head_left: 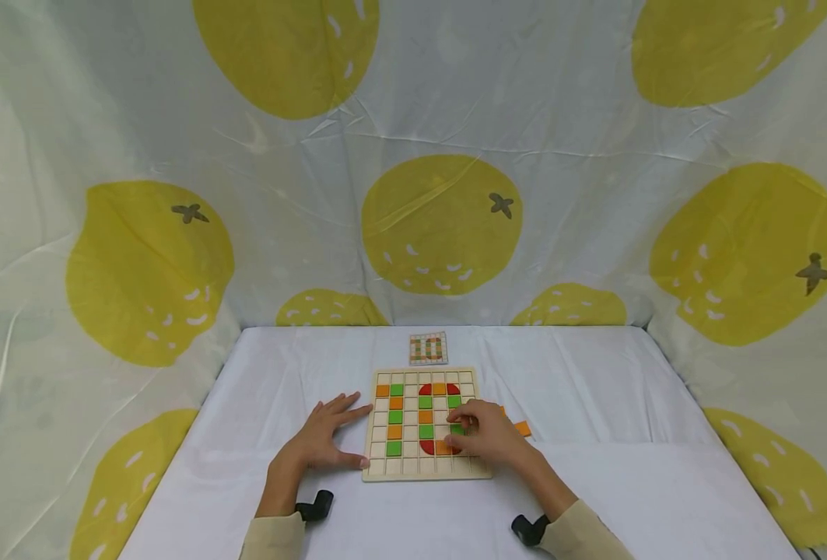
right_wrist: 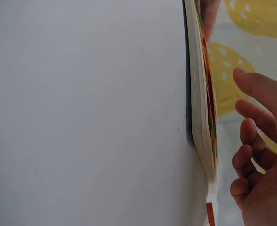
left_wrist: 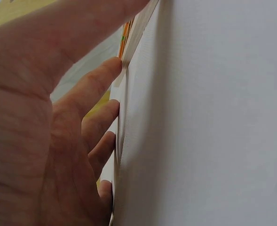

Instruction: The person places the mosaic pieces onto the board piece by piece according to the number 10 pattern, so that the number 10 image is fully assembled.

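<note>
A square wooden grid board [head_left: 427, 477] lies on the white cloth, bearing green and orange square tiles and red rounded pieces. Its left column group [head_left: 395, 417] is green and orange; a ring of tiles [head_left: 425, 417] fills the right part. My left hand [head_left: 324, 435] spreads its fingers at the board's left side, thumb and index fingertip right at the edge. Over the ring's right side hovers my right hand [head_left: 486, 435], covering some tiles. In the right wrist view, that hand's thumb [right_wrist: 258, 85] and loosely bent fingers are apart, with nothing between them.
Behind the board lies a small patterned card [head_left: 428, 348] showing a similar design. Loose orange tiles [head_left: 523, 428] rest to the right of the board, partly behind my right hand. A lemon-print curtain [head_left: 441, 225] encloses the table [head_left: 259, 373] at the back and sides.
</note>
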The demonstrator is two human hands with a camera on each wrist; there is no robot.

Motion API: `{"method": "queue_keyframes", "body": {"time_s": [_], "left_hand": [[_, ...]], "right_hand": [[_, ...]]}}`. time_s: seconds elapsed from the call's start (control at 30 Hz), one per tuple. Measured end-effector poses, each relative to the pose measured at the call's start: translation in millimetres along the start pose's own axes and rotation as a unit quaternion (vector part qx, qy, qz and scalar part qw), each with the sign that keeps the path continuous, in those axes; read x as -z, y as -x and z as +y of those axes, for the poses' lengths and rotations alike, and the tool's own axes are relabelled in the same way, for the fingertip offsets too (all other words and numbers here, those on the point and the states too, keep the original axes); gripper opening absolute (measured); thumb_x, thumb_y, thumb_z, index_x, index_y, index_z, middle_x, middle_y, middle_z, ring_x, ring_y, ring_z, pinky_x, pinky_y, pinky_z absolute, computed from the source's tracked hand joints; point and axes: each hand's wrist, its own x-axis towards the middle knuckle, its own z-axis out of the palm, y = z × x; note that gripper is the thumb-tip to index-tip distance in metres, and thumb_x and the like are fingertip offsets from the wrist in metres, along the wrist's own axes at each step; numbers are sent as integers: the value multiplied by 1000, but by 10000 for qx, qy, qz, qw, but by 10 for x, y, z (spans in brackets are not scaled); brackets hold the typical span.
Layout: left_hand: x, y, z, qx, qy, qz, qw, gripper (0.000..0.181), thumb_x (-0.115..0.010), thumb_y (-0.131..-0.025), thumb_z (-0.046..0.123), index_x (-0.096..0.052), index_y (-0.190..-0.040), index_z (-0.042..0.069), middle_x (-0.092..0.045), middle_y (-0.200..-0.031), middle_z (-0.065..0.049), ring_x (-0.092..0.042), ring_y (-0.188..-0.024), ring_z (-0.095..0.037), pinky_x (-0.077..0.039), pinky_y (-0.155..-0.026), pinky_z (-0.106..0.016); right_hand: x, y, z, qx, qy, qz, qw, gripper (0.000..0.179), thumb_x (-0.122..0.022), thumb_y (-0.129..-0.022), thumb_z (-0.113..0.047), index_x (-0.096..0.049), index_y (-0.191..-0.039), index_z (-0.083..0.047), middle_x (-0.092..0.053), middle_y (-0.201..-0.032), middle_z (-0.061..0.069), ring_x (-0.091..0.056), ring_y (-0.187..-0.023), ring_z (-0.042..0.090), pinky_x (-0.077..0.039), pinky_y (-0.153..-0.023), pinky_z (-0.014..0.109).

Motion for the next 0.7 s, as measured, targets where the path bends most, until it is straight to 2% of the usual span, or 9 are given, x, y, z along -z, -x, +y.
{"method": "queue_keyframes", "body": {"time_s": [0.2, 0.3, 0.57, 0.7], "left_hand": [[4, 0, 5, 12, 1, -7, 10000, 98, -85, -65, 66, -54, -151, 31, -38, -167, -7, -26, -157, -38, -13, -126, -67], [7, -2, -5, 47, -45, -16, 10000, 98, -84, -65, 68, -53, -151, 33, -37, -167, -5, -25, -158, -37, -13, -126, -67], [3, -13, -17, 80, -6, -78, 9999, 98, -84, -65, 69, -53, -151, 35, -36, -168, -2, -24, -158, -34, -12, -127, -65], [-3, -17, -18, 74, 9, -80, 9999, 98, -85, -64, 68, -53, -151, 35, -36, -168, -3, -24, -158, -35, -12, -126, -66]], "right_hand": [[224, 138, 197, -312, 204, 264, 9990, 27, -87, -83, -35, -77, -106, -24, -58, -83, -9, -53, -82, 10, -45, -69, 22], [340, 193, 272, -370, 193, 325, 9986, 29, -88, -82, -33, -77, -106, -21, -59, -83, -6, -53, -81, 12, -44, -70, 23], [551, 324, 426, -835, 349, 398, 9951, 36, -90, -80, -32, -76, -111, -20, -58, -83, -3, -51, -82, 15, -41, -67, 23], [622, 396, 517, -866, 497, 373, 9943, 34, -89, -81, -31, -76, -111, -21, -59, -84, -3, -51, -81, 14, -41, -67, 23]]}}
